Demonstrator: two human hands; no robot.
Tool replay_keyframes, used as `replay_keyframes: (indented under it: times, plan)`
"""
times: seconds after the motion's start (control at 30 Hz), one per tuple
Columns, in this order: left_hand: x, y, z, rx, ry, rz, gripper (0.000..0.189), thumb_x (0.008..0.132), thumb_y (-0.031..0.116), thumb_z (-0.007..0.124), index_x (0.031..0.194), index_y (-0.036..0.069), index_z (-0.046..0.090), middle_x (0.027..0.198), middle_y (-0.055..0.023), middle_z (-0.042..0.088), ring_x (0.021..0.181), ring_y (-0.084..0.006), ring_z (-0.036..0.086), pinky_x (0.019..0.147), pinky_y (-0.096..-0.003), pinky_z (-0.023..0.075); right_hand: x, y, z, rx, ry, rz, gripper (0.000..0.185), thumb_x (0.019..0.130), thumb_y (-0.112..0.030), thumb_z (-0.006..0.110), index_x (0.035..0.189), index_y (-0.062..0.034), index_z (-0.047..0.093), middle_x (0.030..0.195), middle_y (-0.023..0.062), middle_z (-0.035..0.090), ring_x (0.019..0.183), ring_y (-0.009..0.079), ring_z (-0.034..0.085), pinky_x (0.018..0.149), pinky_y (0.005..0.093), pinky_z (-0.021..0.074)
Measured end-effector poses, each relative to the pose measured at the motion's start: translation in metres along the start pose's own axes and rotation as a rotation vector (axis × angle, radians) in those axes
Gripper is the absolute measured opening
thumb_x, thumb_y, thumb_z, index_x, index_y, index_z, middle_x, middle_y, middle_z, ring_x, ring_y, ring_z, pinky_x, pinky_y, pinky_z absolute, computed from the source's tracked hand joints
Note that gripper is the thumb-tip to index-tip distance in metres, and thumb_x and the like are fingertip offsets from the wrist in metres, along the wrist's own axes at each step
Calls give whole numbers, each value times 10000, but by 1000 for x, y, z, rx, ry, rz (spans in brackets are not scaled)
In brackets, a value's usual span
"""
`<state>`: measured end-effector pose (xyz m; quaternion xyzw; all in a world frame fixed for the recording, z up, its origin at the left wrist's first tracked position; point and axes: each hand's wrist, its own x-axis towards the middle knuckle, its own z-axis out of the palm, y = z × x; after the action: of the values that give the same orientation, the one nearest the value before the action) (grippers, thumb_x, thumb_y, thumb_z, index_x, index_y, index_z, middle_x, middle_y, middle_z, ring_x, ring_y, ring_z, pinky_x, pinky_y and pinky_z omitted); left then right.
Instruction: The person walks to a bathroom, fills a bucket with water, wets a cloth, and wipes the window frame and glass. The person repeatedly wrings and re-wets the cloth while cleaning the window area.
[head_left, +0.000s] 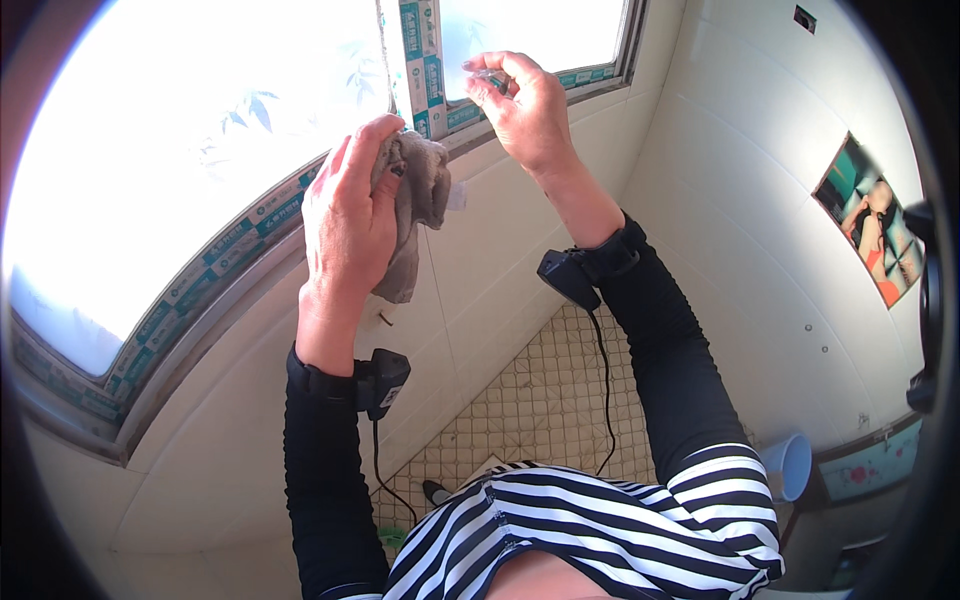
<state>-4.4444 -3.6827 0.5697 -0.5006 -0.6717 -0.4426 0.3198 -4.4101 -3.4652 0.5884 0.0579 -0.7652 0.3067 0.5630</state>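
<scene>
My left hand (349, 202) is closed around a crumpled grey-brown cloth (420, 180), whose loose end hangs down beside the fingers, in front of the tiled wall under the window. My right hand (525, 105) is raised by the right window pane (525, 34), its thumb and fingers pinching a small piece of clear, shiny film (491, 75). Teal-and-white printed protective tape (424, 67) covers the upright of the window frame between the two panes. The same tape runs along the lower frame of the bright left pane (187, 150).
A metal sill (217, 292) runs under the window. Black devices with cables are strapped to both wrists. On the right wall are a picture (870, 225) and a small opening (805, 19). A blue bucket (787, 469) stands at lower right; patterned tiles (525, 390) cover the floor.
</scene>
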Motion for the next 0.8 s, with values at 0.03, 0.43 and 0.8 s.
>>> replay_keyframes:
  times: [0.03,0.43,0.8]
  plan:
    - [1,-6,-2,73,27,5,441,836,-69,592,1241,105,570,1136,-141,661,1043,-349,647,874,-413,522,9,-1,9,-51,72,-113,158,880,-94,732,1018,-25,700,889,32,704,648,104,597,602,265,505]
    - [-6,-30,-1,199,120,-79,368,830,-18,640,1178,90,591,1032,-119,675,945,-336,639,821,-413,504,17,10,50,-106,240,-97,92,821,-35,743,887,6,696,702,80,707,606,133,691,552,254,518]
    - [-11,-29,1,304,120,-89,382,819,-8,663,1179,94,589,1026,-109,687,937,-321,654,800,-410,520,13,20,49,-210,244,-207,47,852,-17,690,838,2,650,733,77,702,593,154,673,571,261,527]
